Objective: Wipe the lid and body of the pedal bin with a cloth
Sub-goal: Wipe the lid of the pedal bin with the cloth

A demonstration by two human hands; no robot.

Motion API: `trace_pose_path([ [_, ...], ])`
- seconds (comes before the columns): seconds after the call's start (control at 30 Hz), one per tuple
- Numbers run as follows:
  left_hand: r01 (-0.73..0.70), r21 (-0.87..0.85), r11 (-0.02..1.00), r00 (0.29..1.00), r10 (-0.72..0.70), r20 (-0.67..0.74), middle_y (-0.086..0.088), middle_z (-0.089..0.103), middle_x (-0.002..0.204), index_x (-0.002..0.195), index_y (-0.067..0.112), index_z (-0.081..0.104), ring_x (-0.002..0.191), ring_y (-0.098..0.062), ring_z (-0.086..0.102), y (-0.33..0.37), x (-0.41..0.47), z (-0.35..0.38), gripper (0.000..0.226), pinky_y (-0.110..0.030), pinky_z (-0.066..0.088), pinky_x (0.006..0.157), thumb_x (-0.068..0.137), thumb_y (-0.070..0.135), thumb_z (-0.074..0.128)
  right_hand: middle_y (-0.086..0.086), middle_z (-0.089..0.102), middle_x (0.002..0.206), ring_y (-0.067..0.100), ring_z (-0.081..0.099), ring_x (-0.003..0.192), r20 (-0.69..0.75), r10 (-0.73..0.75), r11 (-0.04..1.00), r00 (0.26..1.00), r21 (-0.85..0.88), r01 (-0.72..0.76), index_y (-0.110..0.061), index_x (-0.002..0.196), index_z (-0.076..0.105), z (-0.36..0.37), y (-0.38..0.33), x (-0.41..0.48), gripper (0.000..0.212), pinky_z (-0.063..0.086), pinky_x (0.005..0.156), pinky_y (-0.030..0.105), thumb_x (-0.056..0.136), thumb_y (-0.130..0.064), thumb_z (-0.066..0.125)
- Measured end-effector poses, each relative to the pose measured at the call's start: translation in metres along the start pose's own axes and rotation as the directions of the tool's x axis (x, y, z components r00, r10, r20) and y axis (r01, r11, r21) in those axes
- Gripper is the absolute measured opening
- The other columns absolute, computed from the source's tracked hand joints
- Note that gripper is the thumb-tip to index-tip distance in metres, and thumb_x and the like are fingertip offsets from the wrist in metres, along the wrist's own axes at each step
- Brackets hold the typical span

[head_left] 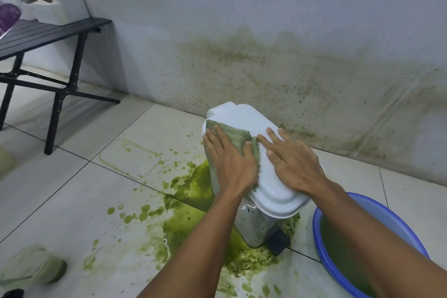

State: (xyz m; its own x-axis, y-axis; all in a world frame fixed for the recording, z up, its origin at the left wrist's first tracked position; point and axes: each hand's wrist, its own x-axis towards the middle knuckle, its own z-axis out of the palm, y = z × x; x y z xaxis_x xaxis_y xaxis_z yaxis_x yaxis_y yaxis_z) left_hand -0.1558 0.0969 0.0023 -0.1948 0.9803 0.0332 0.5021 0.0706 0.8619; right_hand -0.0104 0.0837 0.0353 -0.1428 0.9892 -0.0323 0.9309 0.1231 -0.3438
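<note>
Step in hand: wiping the lid. The body, which shows specks, appears not yet done.

1. The blue basin (315,227) of green water sits just beside the pedal bin's body (251,225) on the right and limits room there.
2. The black pedal (278,242) projects from the base, which stands in a green spill (193,184) on the tiled floor.
3. On the lid (273,191), the left hand (232,162) lies flat and presses the cloth (232,134) onto the left half.
4. The right hand (295,164) rests flat on bare lid, fingers spread, steadying it.
5. Next move, as judged: sweep the cloth across the right half and over the rim, with the right hand shifted clear.
6. The stained wall (266,68) stands close behind.
7. Open floor lies left, toward the black table (48,34).
</note>
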Motion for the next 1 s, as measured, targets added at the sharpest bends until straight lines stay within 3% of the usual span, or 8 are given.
trace_pose_path([
  [0.1, -0.028, 0.014, 1.000, 1.000, 0.028, -0.004, -0.004, -0.026, 0.168, 0.161, 0.016, -0.017, 0.152, -0.014, -0.030, 0.003, -0.006, 0.001, 0.085, -0.038, -0.012, 0.127, 0.106, 0.044, 0.041, -0.025, 0.009, 0.162, 0.001, 0.002, 0.151, -0.012, -0.015, 1.000, 1.000, 0.019, 0.016, -0.049, 0.152, 0.024, -0.004, 0.002, 0.000, 0.047, 0.004, 0.121, 0.039, 0.107, -0.034, 0.028],
  [0.27, -0.137, 0.054, 0.989, 0.991, 0.137, 0.000, -0.003, -0.033, 0.164, 0.161, 0.015, -0.017, 0.149, -0.012, -0.036, 0.005, -0.036, 0.006, 0.085, -0.018, -0.032, 0.110, 0.106, 0.042, 0.041, -0.022, 0.011, 0.162, 0.003, 0.003, 0.152, -0.054, -0.033, 0.999, 0.998, 0.029, 0.035, -0.045, 0.153, 0.025, 0.002, 0.001, -0.001, 0.048, 0.005, 0.122, 0.039, 0.107, -0.031, 0.030],
  [0.43, -0.200, 0.310, 0.929, 0.978, 0.173, 0.113, -0.007, -0.019, 0.170, 0.163, 0.014, -0.007, 0.155, -0.021, -0.024, -0.002, 0.033, -0.016, 0.082, -0.039, -0.016, 0.126, 0.105, 0.051, 0.038, -0.021, 0.010, 0.163, 0.004, 0.003, 0.152, -0.035, -0.039, 0.999, 0.999, 0.020, 0.040, -0.042, 0.154, 0.024, -0.001, 0.001, -0.002, 0.048, 0.003, 0.122, 0.037, 0.107, -0.032, 0.029],
  [0.53, -0.329, 0.379, 0.865, 0.937, 0.250, 0.243, -0.008, -0.004, 0.172, 0.164, 0.012, 0.007, 0.158, -0.021, -0.012, -0.008, 0.071, -0.030, 0.076, -0.041, -0.010, 0.127, 0.105, 0.051, 0.035, -0.020, 0.014, 0.163, 0.004, 0.007, 0.152, -0.038, -0.034, 0.998, 0.999, 0.044, 0.036, -0.037, 0.154, 0.027, -0.003, 0.003, -0.001, 0.048, 0.007, 0.124, 0.039, 0.107, -0.032, 0.032],
  [0.63, -0.453, 0.384, 0.805, 0.888, 0.366, 0.279, -0.004, 0.004, 0.172, 0.163, 0.015, 0.017, 0.158, -0.019, -0.007, -0.016, 0.053, -0.029, 0.076, -0.040, -0.012, 0.127, 0.099, 0.056, 0.024, -0.014, 0.022, 0.162, 0.010, 0.018, 0.151, -0.098, 0.019, 0.994, 0.995, 0.106, -0.009, -0.033, 0.155, 0.029, -0.006, 0.003, -0.005, 0.050, 0.014, 0.123, 0.038, 0.106, -0.030, 0.036],
  [0.8, -0.683, 0.274, 0.677, 0.725, 0.586, 0.361, 0.000, 0.022, 0.168, 0.159, 0.019, 0.033, 0.158, -0.015, 0.009, -0.021, -0.014, -0.021, 0.066, -0.042, 0.000, 0.128, 0.103, 0.052, 0.023, -0.004, 0.030, 0.161, 0.014, 0.027, 0.148, -0.189, 0.082, 0.981, 0.979, 0.186, -0.046, -0.022, 0.155, 0.030, -0.007, -0.001, -0.011, 0.051, 0.016, 0.118, 0.026, 0.105, -0.023, 0.038],
  [0.9, -0.695, 0.319, 0.644, 0.705, 0.525, 0.477, 0.002, 0.022, 0.169, 0.159, 0.023, 0.033, 0.157, -0.015, 0.013, -0.006, 0.025, -0.026, 0.067, -0.040, 0.004, 0.128, 0.102, 0.056, 0.023, -0.002, 0.028, 0.162, 0.013, 0.023, 0.149, -0.192, 0.065, 0.985, 0.979, 0.173, -0.031, -0.018, 0.156, 0.028, -0.005, -0.002, -0.012, 0.052, 0.011, 0.117, 0.022, 0.105, -0.024, 0.039],
  [1.0, -0.599, 0.481, 0.640, 0.782, 0.337, 0.525, -0.001, 0.008, 0.172, 0.163, 0.022, 0.019, 0.158, -0.017, 0.002, 0.020, 0.079, -0.021, 0.066, -0.038, -0.001, 0.128, 0.106, 0.053, 0.028, -0.001, 0.025, 0.163, 0.012, 0.019, 0.151, -0.209, 0.041, 0.984, 0.977, 0.178, -0.003, -0.015, 0.156, 0.027, 0.000, -0.003, -0.013, 0.055, 0.006, 0.117, 0.019, 0.104, -0.027, 0.041],
])
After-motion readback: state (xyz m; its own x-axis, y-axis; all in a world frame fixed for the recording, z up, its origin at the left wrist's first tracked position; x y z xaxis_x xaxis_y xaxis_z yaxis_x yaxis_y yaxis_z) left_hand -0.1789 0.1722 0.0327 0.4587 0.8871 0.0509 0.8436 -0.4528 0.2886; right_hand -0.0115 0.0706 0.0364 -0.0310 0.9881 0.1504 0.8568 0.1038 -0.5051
